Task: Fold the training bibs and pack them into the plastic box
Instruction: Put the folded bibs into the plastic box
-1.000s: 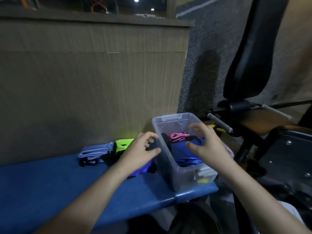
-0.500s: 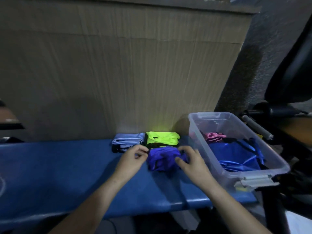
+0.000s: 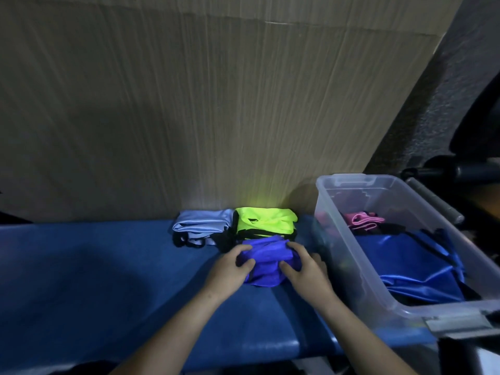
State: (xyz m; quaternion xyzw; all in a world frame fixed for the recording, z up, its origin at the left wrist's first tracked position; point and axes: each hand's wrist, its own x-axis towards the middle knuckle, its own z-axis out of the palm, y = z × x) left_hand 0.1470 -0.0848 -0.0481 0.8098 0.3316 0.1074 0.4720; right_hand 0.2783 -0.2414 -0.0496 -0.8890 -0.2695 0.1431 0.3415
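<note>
Two hands, left hand [image 3: 230, 267] and right hand [image 3: 304, 269], are clamping the folded purple fabric bib [image 3: 266, 262]; the light-blue folded bib [image 3: 201, 226] and neon-yellow folded bib [image 3: 263, 221] are waiting outside the clear plastic box [image 3: 378, 277].

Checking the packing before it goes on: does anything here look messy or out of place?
Mostly tidy. The shiny blue fabric in the plastic box lies rumpled, not folded like the light blue bib and neon yellow bib on the bench. Both hands grip the purple bib.
</note>
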